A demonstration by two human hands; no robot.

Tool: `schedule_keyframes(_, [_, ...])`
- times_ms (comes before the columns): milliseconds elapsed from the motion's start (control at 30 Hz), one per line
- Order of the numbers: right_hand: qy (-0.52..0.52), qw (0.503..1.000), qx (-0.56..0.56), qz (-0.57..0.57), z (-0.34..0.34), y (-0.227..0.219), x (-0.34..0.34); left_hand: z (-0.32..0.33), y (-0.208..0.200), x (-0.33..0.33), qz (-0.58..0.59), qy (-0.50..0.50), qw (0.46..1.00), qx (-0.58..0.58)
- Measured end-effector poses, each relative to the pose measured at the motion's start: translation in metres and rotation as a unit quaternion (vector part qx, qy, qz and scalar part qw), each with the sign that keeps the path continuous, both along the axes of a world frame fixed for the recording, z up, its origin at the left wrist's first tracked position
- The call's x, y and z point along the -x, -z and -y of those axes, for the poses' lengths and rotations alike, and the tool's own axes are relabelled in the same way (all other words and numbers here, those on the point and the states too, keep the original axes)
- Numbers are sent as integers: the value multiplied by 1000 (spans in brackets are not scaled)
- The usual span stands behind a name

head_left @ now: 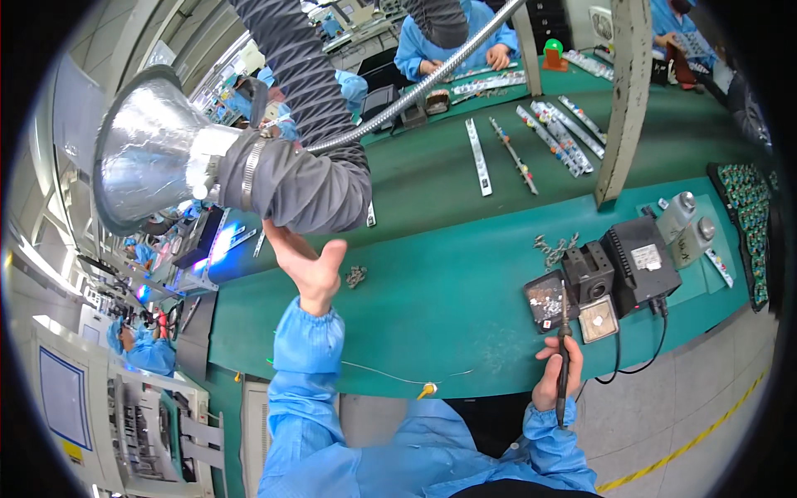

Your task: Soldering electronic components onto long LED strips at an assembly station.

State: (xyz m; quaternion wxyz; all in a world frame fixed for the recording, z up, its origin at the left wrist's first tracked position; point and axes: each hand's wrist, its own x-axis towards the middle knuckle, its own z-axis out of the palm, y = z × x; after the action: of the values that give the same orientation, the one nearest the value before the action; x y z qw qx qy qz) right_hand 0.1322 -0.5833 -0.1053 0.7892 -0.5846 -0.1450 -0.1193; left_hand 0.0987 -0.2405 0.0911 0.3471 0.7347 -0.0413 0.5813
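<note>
My left hand (309, 270) reaches forward below the bend of a grey ribbed fume hose (290, 178). Its thumb sticks out to the right, while the hose hides the other fingers, so I cannot tell whether they hold anything. A small heap of metal parts (356, 276) lies on the green mat just right of that hand. At the mat's near edge, my right hand (550, 378) is closed around the dark handle of a soldering iron (564, 353). The iron's tip points away from me, over a dark square tray of small pieces (545, 300).
A black soldering station (639, 256), an iron stand (589, 274) and a sponge dish (598, 319) stand at right. Behind are a metal post (627, 108) and several light strips (479, 158). A foil-covered hood (149, 153) hangs at left. A co-worker (465, 37) sits opposite.
</note>
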Motion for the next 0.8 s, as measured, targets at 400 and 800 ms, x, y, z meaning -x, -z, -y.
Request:
schedule_keyframes(400, [0, 998, -40, -38, -7, -5, -3, 3, -110, -14, 130, -59, 987, -75])
schedule_keyframes(800, [8, 998, -38, -47, -6, -6, -8, 53, -293, -31, 204, 122, 966, -101])
